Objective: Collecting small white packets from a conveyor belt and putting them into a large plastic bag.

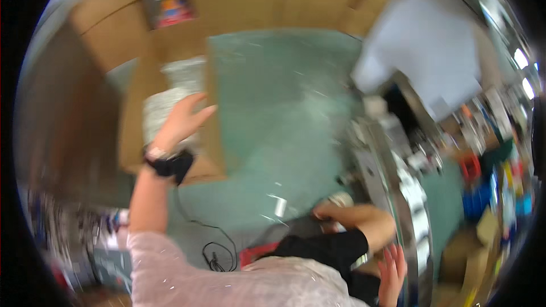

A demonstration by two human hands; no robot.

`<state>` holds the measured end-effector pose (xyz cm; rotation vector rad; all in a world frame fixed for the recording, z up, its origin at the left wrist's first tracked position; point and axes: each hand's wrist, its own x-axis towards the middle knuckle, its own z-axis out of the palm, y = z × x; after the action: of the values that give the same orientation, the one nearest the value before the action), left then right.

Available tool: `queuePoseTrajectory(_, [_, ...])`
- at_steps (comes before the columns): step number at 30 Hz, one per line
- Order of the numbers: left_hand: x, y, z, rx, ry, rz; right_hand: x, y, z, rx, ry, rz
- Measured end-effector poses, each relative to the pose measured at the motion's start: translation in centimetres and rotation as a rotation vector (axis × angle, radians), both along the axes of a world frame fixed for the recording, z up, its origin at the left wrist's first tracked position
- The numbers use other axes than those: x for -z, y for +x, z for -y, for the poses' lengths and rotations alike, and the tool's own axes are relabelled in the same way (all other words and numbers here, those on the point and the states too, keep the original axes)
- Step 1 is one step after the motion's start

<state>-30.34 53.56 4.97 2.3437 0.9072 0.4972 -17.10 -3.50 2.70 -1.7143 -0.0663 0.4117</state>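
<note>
My left hand point(181, 120) reaches over an open cardboard box point(211, 131) on the left. Its thumb and fingers are apart and nothing shows in them. Under and beside it in the box lie pale, wrapped-looking packs point(185, 73), too blurred to name; whether the hand touches them I cannot tell. A black band point(173, 166) circles my left wrist. My right hand point(391, 268) is low on the right, fingers stretched out and holding nothing visible, beside my bent knee and the long metal-edged bench point(372, 153).
Large cardboard boxes point(239, 0) stand along the far side. A black cable point(207, 224) and a small white piece point(280, 207) lie on the green floor point(273, 108). White sheeting point(421, 45) covers things at the far right. A brown panel point(68, 125) rises at the left.
</note>
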Motion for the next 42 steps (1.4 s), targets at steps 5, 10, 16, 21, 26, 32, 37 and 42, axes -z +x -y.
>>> queuePoseTrajectory(5, [-1.1,4.6,8.4,0.417,-0.268,-0.003,0.7,0.4,1.9,-0.014,0.014,0.033])
queuePoseTrajectory(10, [-2.9,14.1,17.1,1.002,-0.09,-0.226,0.0,-3.8,7.4,0.271,-0.048,0.081])
queuePoseTrajectory(16, [-1.2,26.7,30.2,1.367,-0.169,-0.21,0.5,-7.1,14.5,0.645,-0.049,0.159])
queuePoseTrajectory(21, [8.6,39.3,39.8,1.266,0.089,-0.223,1.7,-6.6,17.9,0.719,-0.169,0.289])
queuePoseTrajectory(26, [14.9,46.0,46.5,0.712,0.416,-0.225,5.1,-6.5,21.2,0.864,-0.283,0.39])
queuePoseTrajectory(32, [19.1,46.6,54.0,0.447,0.249,-0.33,7.8,-6.4,22.3,0.907,-0.549,0.468])
queuePoseTrajectory(37, [18.3,46.2,54.4,0.47,0.225,-0.364,7.2,-4.6,22.5,0.944,-0.778,0.424])
queuePoseTrajectory(42, [18.6,45.9,53.6,0.608,0.209,-0.24,5.9,-3.8,22.3,0.918,-0.693,0.41])
